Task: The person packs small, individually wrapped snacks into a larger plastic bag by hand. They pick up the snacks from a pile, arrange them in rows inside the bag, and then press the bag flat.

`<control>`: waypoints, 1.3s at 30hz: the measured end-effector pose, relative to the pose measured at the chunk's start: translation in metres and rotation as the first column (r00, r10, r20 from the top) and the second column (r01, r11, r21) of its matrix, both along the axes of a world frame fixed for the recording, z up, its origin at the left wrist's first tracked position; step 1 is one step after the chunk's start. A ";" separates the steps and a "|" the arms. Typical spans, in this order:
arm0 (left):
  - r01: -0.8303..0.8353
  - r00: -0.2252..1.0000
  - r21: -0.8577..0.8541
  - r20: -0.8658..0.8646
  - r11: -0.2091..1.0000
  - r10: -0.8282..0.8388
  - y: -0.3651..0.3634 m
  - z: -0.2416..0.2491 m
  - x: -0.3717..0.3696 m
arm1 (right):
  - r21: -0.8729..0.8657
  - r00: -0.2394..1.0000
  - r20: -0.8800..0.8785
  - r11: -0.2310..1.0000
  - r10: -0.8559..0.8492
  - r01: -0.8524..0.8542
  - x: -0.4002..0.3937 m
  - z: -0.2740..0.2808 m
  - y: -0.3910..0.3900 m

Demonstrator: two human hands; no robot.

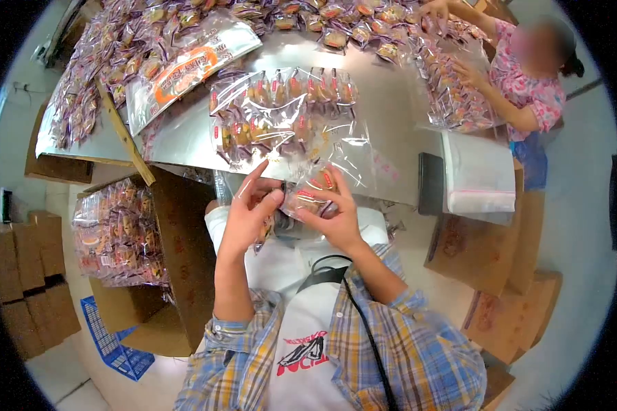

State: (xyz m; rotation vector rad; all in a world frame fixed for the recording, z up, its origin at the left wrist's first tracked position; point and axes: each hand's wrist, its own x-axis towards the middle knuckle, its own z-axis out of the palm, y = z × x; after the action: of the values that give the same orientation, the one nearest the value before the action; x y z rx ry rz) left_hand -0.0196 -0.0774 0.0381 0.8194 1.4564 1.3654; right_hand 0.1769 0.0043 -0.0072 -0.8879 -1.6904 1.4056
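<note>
Surface [394,123]: smooth, grey, sheet-like top with a dull metallic shine.
Packet heap [363,22]: loose, crinkled, glossy film packets with purple-edged wrappers and tan contents, across the far and left parts of the surface.
Carton [179,253]: brown corrugated board, flaps spread, left of the person; bagged packets sit at its mouth.
Co-worker's bag [432,122]: clear, creased film, filled with packets; a co-worker's hand [469,74] rests at it.
Filled bag [346,140]: transparent, reflective film, flat on the surface ahead of the hands; packets inside in two rows, red labels showing, rows running left to right.
Printed bag [192,72]: glossy clear film with orange print and pale end; long axis slants from near left to far right.
Bag stack [480,168]: flat, smooth, rectangular translucent film, at the right.
Wooden strip [123,133]: narrow, straight, yellowish, angled over the surface's left edge.
Dark slab [430,183]: flat, rectangular, just beside the bag stack.
Left hand [250,209]: index finger extended, other fingers curled; grip cannot be told.
Right hand [336,205]: fingers and thumb pinching a red-labelled packet.
Red-labelled packet [308,196]: shiny film, rounded contents; between the hands, near the filled bag, long axis rising toward far right.
Lower packet [264,231]: partly hidden beneath the left hand, long axis roughly near to far.
</note>
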 end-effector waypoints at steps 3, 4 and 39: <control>0.010 0.969 0.051 0.245 0.999 -0.022 0.013 0.018 0.000 | 0.064 1.000 0.007 0.998 -0.001 0.000 0.000 -0.002 0.001; -0.026 0.961 0.033 0.277 0.999 0.015 0.017 0.022 0.002 | 0.103 1.000 0.001 0.995 -0.008 0.008 0.000 -0.001 0.002; -0.183 0.201 0.279 -0.928 0.943 0.313 0.085 0.001 0.030 | 0.225 0.825 -0.181 0.795 -0.535 0.564 -0.051 -0.027 0.050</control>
State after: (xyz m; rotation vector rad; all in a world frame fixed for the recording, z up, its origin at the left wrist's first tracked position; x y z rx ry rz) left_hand 0.0101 0.0079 0.0388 1.7858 2.6054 1.1271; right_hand 0.1258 0.0546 -0.0339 -1.0193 -1.3412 0.7883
